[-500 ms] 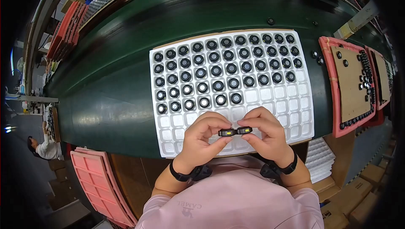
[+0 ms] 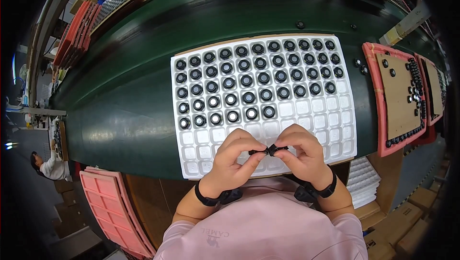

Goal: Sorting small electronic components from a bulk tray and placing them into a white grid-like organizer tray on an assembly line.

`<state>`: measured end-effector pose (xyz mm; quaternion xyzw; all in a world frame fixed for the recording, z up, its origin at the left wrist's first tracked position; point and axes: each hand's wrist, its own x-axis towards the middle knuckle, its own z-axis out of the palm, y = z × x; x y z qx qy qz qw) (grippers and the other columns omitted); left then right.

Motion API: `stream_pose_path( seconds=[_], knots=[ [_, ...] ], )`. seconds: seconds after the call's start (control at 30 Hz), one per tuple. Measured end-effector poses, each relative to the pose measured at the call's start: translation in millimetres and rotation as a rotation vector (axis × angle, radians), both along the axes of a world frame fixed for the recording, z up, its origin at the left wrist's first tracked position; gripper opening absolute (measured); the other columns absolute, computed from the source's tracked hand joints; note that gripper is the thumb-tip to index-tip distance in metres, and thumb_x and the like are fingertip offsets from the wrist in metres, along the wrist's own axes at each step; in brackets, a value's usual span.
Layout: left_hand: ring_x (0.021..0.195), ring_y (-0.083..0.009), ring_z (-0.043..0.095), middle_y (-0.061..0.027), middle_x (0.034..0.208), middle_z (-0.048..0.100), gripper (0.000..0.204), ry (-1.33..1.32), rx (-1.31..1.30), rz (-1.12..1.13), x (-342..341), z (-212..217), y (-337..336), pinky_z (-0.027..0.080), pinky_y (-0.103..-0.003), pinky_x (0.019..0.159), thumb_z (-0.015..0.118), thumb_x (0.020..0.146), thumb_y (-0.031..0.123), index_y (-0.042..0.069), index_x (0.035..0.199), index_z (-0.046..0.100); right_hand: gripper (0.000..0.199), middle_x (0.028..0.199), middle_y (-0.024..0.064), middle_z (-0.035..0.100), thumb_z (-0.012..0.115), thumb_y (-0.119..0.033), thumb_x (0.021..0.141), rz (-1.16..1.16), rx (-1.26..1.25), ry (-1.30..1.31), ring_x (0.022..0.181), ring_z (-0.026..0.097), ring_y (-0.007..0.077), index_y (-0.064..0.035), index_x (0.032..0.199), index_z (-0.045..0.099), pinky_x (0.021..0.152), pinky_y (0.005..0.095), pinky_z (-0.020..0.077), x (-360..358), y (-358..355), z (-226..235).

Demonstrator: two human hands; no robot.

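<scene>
My left hand (image 2: 235,158) pinches a small black round part (image 2: 253,152) between thumb and fingers. A matching black part (image 2: 281,148) is pinched in my right hand (image 2: 303,154). Their inner edges meet or nearly meet, and fingers hide much of both. Both hands are above the near side of a white plastic tray (image 2: 334,134) with square pockets. Black round parts with grey centres (image 2: 263,78) fill most of its far rows, one per pocket; pockets near my hands hold none.
The tray lies on a green conveyor belt (image 2: 120,130). At right, a pink foam tray (image 2: 382,135) carries cardboard and more black parts. Pink trays (image 2: 103,195) lean at lower left, white trays (image 2: 362,183) are stacked at lower right. Another person (image 2: 50,166) is at far left.
Both black parts have turned in my fingers, and the yellow marks on their edges no longer show. Two loose parts on the far belt have shifted slightly left.
</scene>
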<state>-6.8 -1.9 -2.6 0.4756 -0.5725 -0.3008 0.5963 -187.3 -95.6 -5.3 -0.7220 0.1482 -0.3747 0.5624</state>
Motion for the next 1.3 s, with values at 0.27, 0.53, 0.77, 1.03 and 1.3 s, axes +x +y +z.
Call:
stream_pose_path(
  seconds=[0.27,0.53,0.77,1.03,1.3],
  knots=[
    [0.079,-0.0204,0.058,-0.0089,0.092,0.063,0.021,0.045,0.047,0.017,-3,-1,0,0.046,-0.029,0.069,0.070,0.081,-0.005,0.001,0.101,0.065,0.025,0.096,0.0117,0.061,0.071,0.004,0.082,0.000,0.011,-0.001,0.085,0.059,0.0199,0.0006,0.105,0.062,0.074,0.0296,0.0494,-1,-1,-3],
    [0.080,-0.0197,0.060,-0.0091,0.092,0.063,0.024,-0.027,0.129,-0.012,-4,4,-11,0.048,-0.030,0.068,0.071,0.081,-0.003,0.002,0.103,0.066,0.026,0.096,0.0120,0.061,0.071,0.005,0.081,-0.065,0.128,0.120,0.084,0.059,0.0187,0.0007,0.106,0.063,0.073,0.0278,0.0489,-10,-3,5],
    [0.083,-0.0212,0.064,-0.0097,0.095,0.065,0.022,-0.275,0.220,0.083,-16,8,-46,0.053,-0.032,0.068,0.070,0.080,-0.003,0.002,0.102,0.067,0.026,0.097,0.0106,0.062,0.069,0.003,0.081,-0.202,-0.119,0.422,0.083,0.062,0.0221,-0.0012,0.107,0.066,0.073,0.0306,0.0510,-42,-42,9],
    [0.085,-0.0246,0.064,-0.0057,0.099,0.067,0.020,-0.924,0.121,0.039,-25,-12,-82,0.053,-0.036,0.070,0.070,0.077,0.005,0.003,0.097,0.069,0.022,0.100,0.0101,0.063,0.066,0.000,0.080,-0.240,-0.576,0.726,0.086,0.064,0.0277,-0.0011,0.102,0.067,0.075,0.0351,0.0531,-48,-70,-6],
    [0.087,-0.0217,0.062,-0.0040,0.098,0.066,0.018,-1.205,0.091,0.048,-32,-23,-94,0.051,-0.034,0.070,0.070,0.074,0.010,0.005,0.092,0.070,0.019,0.098,0.0076,0.064,0.067,-0.004,0.076,-0.259,-0.848,0.759,0.088,0.063,0.0250,-0.0023,0.095,0.068,0.073,0.0340,0.0530,-43,-77,-22]
  ],
)
